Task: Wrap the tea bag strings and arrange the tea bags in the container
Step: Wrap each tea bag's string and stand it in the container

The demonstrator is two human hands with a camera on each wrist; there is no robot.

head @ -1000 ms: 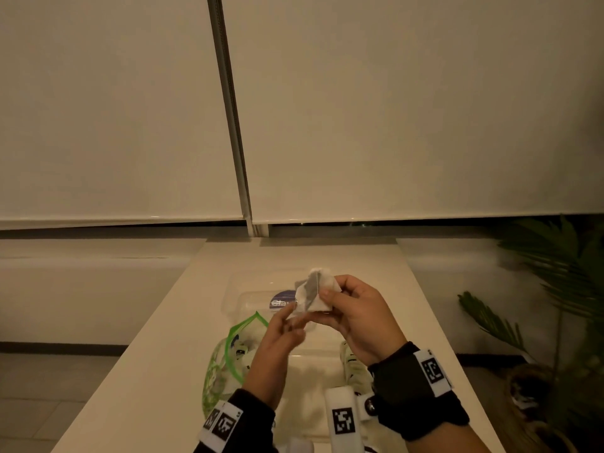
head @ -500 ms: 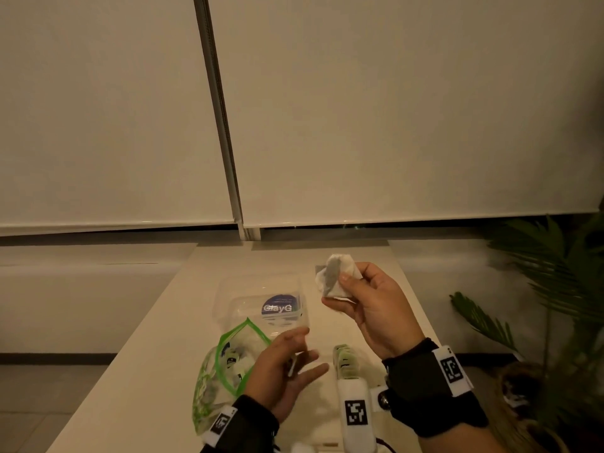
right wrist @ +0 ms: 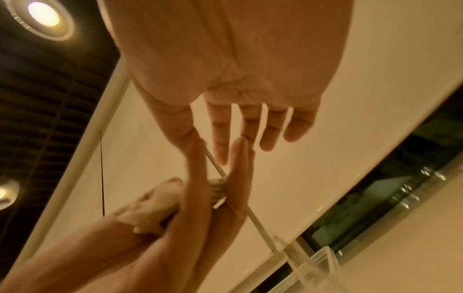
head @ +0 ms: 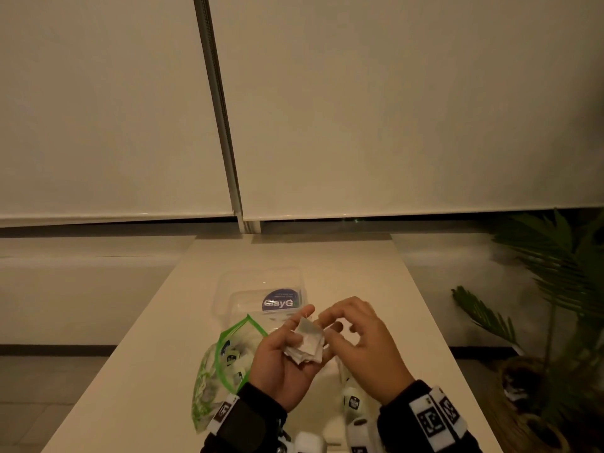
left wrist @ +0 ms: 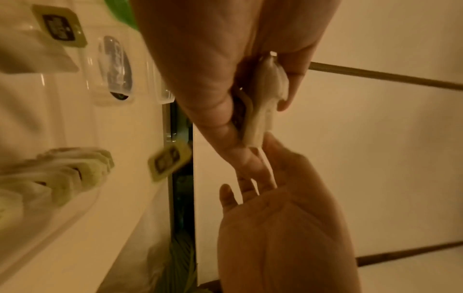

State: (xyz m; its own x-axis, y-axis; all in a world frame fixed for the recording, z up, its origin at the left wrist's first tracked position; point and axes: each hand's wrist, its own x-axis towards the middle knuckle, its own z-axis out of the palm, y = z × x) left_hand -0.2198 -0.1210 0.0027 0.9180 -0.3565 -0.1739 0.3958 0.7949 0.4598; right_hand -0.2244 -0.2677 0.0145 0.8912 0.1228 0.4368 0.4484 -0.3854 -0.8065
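Holding the small white paper tea bag (head: 305, 342) in the left hand (head: 283, 364), thumb and fingers pinched round it above the pale surface (head: 147, 371), is the base of this wrap step; the right hand (head: 366, 341) sits just beside it w/ fingers spread and relaxed, gripping nothing that shows. In the left wrist view a yellow-green paper tag (left wrist: 170, 161) hangs blurred below the hands, likely on this bag's string, tho the string itself is too thin to trace. To do it well, I'd say: keep the left grip firm but light so the bag isn't crushed, catch the string near the bag w/ right thumb + forefinger, wind snug even turns round the bag's middle, then tuck the tag under the last turn. Keep tension steady; a slack loop will slip off. The clear plastic container (head: 261, 297) w/ a round dark label waits on the surface beyond the hands, near enough for the drop-in. The green-rimmed clear zip pouch (head: 228, 358) of more bags lies left of it.
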